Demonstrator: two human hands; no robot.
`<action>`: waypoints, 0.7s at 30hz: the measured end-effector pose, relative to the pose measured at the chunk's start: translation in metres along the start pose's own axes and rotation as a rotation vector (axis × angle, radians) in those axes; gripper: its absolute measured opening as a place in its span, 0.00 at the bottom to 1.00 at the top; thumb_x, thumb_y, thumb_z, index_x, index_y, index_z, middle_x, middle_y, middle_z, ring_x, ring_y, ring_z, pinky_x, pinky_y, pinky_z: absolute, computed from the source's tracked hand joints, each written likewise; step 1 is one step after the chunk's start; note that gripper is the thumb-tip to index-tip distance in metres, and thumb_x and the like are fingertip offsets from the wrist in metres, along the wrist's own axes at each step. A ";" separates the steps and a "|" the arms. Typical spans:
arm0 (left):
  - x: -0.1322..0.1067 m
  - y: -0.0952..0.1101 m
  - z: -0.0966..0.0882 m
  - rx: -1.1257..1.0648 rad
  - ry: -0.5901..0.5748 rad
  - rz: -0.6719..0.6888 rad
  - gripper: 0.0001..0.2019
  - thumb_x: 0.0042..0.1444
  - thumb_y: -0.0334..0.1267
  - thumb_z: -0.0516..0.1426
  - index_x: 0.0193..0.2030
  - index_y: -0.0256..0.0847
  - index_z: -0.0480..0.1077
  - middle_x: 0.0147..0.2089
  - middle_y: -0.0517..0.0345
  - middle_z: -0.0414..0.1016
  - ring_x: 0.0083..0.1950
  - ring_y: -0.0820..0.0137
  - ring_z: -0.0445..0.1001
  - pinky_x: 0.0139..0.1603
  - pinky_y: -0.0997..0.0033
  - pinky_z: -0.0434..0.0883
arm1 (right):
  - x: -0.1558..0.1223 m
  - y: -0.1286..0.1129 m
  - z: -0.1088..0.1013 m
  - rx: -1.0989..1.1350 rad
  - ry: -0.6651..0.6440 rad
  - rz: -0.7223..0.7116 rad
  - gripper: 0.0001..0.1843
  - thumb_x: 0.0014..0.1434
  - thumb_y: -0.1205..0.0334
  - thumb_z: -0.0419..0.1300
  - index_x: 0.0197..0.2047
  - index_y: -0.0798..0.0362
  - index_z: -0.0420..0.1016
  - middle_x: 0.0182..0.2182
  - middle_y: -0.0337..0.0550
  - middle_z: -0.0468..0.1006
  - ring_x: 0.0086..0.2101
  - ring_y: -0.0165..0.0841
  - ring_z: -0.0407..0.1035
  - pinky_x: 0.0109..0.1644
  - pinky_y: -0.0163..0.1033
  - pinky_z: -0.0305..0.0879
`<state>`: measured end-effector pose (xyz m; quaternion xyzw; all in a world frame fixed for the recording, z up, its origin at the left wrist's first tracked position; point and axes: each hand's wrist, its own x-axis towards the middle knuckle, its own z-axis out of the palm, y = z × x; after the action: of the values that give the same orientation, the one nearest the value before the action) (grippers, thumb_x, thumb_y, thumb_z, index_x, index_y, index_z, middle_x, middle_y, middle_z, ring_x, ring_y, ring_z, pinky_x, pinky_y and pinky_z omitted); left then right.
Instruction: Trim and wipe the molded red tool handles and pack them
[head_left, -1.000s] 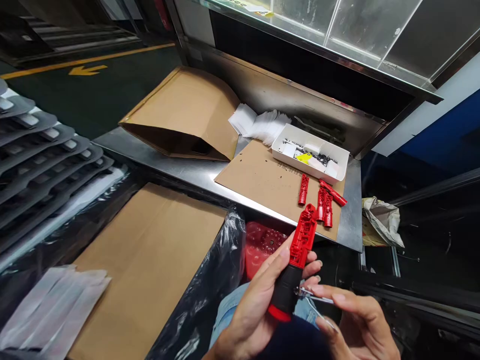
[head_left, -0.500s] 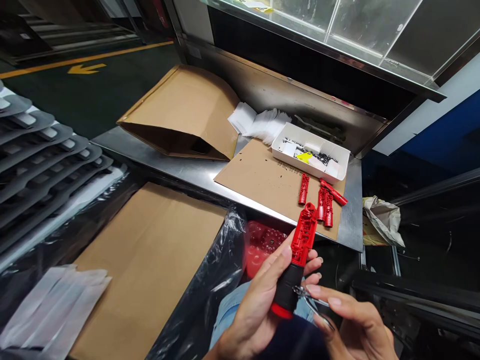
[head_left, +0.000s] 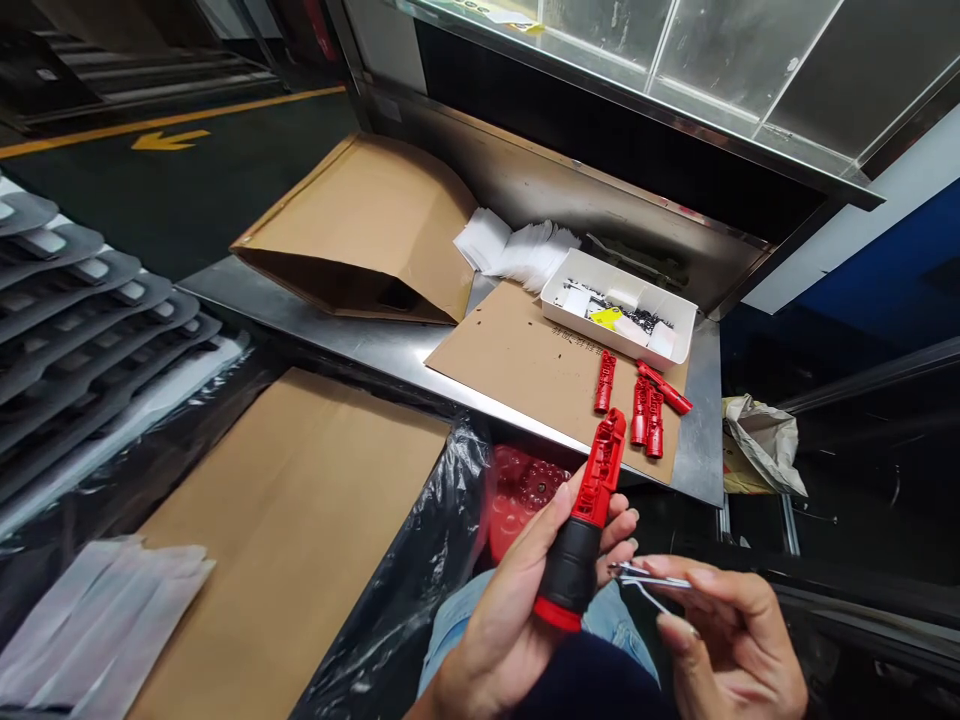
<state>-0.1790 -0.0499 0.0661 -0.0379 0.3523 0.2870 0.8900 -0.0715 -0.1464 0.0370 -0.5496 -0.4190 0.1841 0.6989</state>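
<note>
My left hand (head_left: 517, 610) is wrapped round a red plastic handle part with a black grip (head_left: 585, 520), held upright over my lap. My right hand (head_left: 724, 640) pinches small metal tweezers (head_left: 649, 580), whose tips sit just right of the black grip without touching it. Several loose red plastic parts (head_left: 641, 400) lie on a flat cardboard sheet (head_left: 525, 355) on the steel bench. Behind them stands a white tray (head_left: 619, 315) holding small dark pieces and white slips.
A bent cardboard piece (head_left: 367, 230) lies at the bench's back left beside a heap of white paper slips (head_left: 517, 248). Below the bench are a cardboard-covered box (head_left: 285, 530), black plastic wrap (head_left: 420, 590) and a red plastic item (head_left: 521, 495). Stacked grey trays (head_left: 82, 330) fill the left.
The tweezers have drawn back a little to the right, off the black grip. My left hand keeps the red part nearly still, tilted slightly more upright.
</note>
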 end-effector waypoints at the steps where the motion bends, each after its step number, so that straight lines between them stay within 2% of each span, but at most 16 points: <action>1: 0.000 0.000 0.001 0.001 -0.005 0.000 0.15 0.67 0.37 0.51 0.47 0.29 0.76 0.41 0.42 0.83 0.39 0.66 0.82 0.43 0.70 0.79 | -0.001 0.000 0.002 -0.032 -0.009 -0.006 0.12 0.58 0.66 0.67 0.45 0.51 0.74 0.35 0.44 0.85 0.36 0.36 0.81 0.40 0.38 0.80; 6: -0.001 0.000 0.000 -0.006 0.000 0.028 0.15 0.66 0.36 0.51 0.50 0.31 0.75 0.42 0.43 0.83 0.41 0.65 0.82 0.46 0.68 0.78 | 0.001 0.007 0.002 -0.096 -0.188 -0.117 0.15 0.58 0.70 0.64 0.49 0.51 0.72 0.38 0.45 0.85 0.38 0.38 0.81 0.40 0.41 0.81; 10: 0.002 0.001 -0.003 -0.012 0.033 0.045 0.16 0.66 0.36 0.51 0.57 0.33 0.70 0.44 0.43 0.82 0.44 0.63 0.82 0.47 0.65 0.78 | 0.001 0.011 0.003 -0.122 -0.242 -0.154 0.18 0.57 0.72 0.65 0.49 0.50 0.72 0.39 0.45 0.84 0.39 0.38 0.81 0.40 0.40 0.81; 13: 0.005 0.002 -0.002 -0.016 0.058 0.044 0.18 0.66 0.36 0.52 0.59 0.32 0.68 0.45 0.42 0.82 0.44 0.62 0.82 0.48 0.65 0.78 | -0.005 0.011 0.011 -0.145 -0.125 -0.097 0.13 0.57 0.68 0.67 0.46 0.50 0.73 0.36 0.43 0.85 0.37 0.37 0.81 0.42 0.41 0.80; 17: 0.014 0.005 -0.003 -0.019 0.079 0.047 0.18 0.65 0.37 0.53 0.60 0.33 0.67 0.48 0.40 0.81 0.45 0.61 0.82 0.49 0.62 0.78 | 0.009 0.022 0.014 -0.011 0.092 0.134 0.09 0.60 0.60 0.65 0.42 0.51 0.71 0.34 0.44 0.84 0.34 0.35 0.80 0.37 0.38 0.79; 19: 0.023 0.009 -0.012 -0.001 0.098 0.089 0.19 0.65 0.36 0.53 0.61 0.31 0.65 0.49 0.39 0.80 0.47 0.60 0.81 0.52 0.60 0.77 | 0.032 0.042 0.012 -0.012 0.104 0.202 0.11 0.63 0.56 0.61 0.45 0.52 0.69 0.36 0.45 0.83 0.36 0.35 0.80 0.38 0.39 0.79; 21: 0.036 0.014 -0.033 0.016 0.105 0.110 0.20 0.64 0.34 0.55 0.61 0.28 0.64 0.50 0.39 0.80 0.50 0.59 0.80 0.55 0.60 0.76 | 0.062 0.073 0.016 -0.158 0.010 0.211 0.14 0.65 0.53 0.56 0.49 0.52 0.67 0.39 0.47 0.82 0.39 0.35 0.79 0.42 0.41 0.78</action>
<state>-0.1858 -0.0301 0.0200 -0.0263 0.4024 0.3301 0.8535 -0.0332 -0.0687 -0.0057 -0.6448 -0.3686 0.2202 0.6324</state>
